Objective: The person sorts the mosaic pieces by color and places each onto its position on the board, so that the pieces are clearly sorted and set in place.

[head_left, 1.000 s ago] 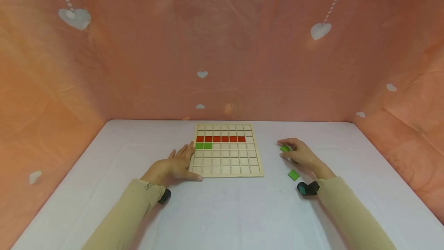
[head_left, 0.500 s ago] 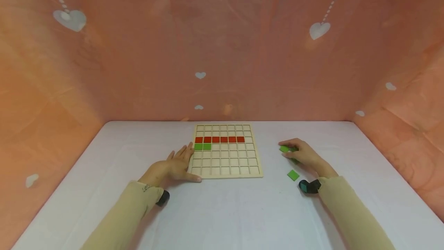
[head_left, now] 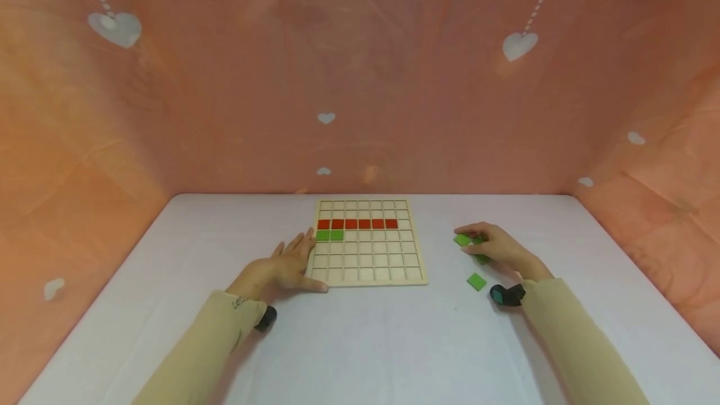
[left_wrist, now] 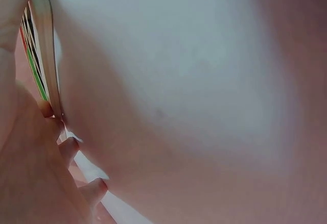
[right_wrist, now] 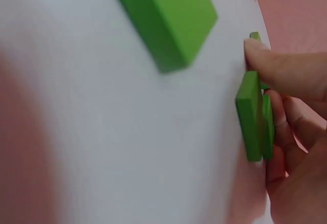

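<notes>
A wooden grid board [head_left: 374, 261] lies on the white table, with a row of several red tiles [head_left: 351, 224] and two green tiles [head_left: 337, 235] below it. My left hand [head_left: 287, 267] rests against the board's left side, fingers straight, thumb at the near corner. My right hand [head_left: 499, 247] hovers low over a few loose green tiles, thumb and index finger apart on either side of a green tile [head_left: 462, 239]. In the right wrist view, another green tile [right_wrist: 249, 117] stands by the fingers, and the thumb [right_wrist: 286, 71] partly hides one more.
A lone green tile [head_left: 477, 281] lies nearer me, below the right hand. Black wrist cameras sit at both cuffs, the right one [head_left: 506, 295] close to that tile. An orange cloth [head_left: 365, 80] with white hearts hangs behind the table.
My right hand has slid slightly right, uncovering more of the green tiles, which stay in place. The left hand and board keep their positions apart from a small camera shift.
</notes>
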`<state>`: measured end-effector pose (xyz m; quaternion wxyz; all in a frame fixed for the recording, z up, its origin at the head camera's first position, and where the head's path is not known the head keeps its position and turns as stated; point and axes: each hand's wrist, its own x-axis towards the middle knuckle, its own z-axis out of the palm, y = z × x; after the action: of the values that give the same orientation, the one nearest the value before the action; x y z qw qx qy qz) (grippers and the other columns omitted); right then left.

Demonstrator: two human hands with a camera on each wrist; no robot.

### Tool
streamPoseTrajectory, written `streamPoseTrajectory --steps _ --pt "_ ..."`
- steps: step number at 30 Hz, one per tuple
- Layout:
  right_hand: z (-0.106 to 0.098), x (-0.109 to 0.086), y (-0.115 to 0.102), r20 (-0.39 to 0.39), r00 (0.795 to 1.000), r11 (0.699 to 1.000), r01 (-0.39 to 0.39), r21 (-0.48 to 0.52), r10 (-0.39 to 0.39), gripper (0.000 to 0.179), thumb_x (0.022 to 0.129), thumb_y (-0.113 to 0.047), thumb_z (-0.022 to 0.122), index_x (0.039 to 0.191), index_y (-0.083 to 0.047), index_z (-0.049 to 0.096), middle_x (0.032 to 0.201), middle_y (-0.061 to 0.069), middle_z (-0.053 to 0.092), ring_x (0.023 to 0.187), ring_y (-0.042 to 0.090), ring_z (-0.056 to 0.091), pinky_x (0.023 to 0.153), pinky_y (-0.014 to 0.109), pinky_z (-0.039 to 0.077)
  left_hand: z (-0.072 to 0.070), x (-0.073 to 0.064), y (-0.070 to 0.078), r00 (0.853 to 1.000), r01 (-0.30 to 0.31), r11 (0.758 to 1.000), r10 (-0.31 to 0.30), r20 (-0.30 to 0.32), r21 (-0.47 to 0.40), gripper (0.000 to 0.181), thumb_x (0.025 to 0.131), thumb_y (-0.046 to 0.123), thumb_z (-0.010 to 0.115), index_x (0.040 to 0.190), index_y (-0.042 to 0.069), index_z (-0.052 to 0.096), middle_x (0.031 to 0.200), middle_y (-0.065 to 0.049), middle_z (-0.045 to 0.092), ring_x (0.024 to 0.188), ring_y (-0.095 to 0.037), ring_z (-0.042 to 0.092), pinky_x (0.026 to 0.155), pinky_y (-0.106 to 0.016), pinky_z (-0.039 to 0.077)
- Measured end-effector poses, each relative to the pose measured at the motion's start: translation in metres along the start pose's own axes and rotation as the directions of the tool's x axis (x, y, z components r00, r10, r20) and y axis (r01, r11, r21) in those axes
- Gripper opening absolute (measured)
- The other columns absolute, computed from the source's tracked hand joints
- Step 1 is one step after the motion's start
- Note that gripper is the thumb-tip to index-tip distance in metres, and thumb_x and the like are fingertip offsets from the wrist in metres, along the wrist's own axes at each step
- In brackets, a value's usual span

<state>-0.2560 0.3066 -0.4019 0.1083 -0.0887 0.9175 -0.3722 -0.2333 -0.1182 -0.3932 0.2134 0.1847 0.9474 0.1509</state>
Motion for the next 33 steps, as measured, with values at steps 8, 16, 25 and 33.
streamPoseTrajectory --steps 8,16,25,33 --pt "0.002 0.002 -0.004 -0.045 0.998 0.999 0.037 0.009 -0.037 0.046 0.087 -0.021 0.07 0.127 -0.001 0.059 0.133 0.024 0.052 0.122 0.039 0.045 0.106 0.055 0.035 -0.005 0.001 -0.002 1.0 0.007 1.0 -0.007 -0.001 0.008 0.113 0.08 0.057 0.069 0.151 -0.005 0.006 0.16 -0.02 -0.007 0.148 -0.037 -0.002 0.118 -0.058 0.001" --pt "-0.002 0.001 0.0 0.006 1.0 0.993 -0.022 0.116 0.022 0.05 0.089 -0.015 0.067 0.136 -0.005 0.052 0.14 0.022 0.045 0.127 0.036 0.039 0.103 0.047 0.036 -0.004 0.0 -0.001 1.0 0.005 1.0 -0.005 -0.006 -0.001 0.113 0.079 0.057 0.069 0.151 -0.004 0.007 0.16 -0.02 -0.007 0.148 -0.038 -0.001 0.117 -0.059 0.001" --pt "0.005 -0.002 0.005 -0.032 0.999 0.997 -0.018 0.08 0.021 0.045 0.09 -0.018 0.066 0.132 -0.004 0.056 0.138 0.022 0.047 0.127 0.038 0.04 0.106 0.052 0.033 -0.001 -0.003 0.002 1.0 0.003 1.0 -0.003 -0.016 -0.003 0.11 0.08 0.054 0.07 0.151 -0.004 0.009 0.16 -0.02 -0.004 0.148 -0.038 0.001 0.117 -0.06 0.004" --pt "0.008 -0.003 0.004 -0.044 0.998 0.995 -0.034 0.096 0.038 0.049 0.087 -0.025 0.07 0.13 -0.005 0.057 0.132 0.021 0.05 0.121 0.034 0.044 0.1 0.045 0.037 0.001 -0.001 0.0 1.0 0.003 1.0 -0.003 -0.011 -0.007 0.112 0.079 0.055 0.07 0.151 -0.004 0.007 0.16 -0.021 -0.005 0.148 -0.038 0.0 0.117 -0.06 0.003"
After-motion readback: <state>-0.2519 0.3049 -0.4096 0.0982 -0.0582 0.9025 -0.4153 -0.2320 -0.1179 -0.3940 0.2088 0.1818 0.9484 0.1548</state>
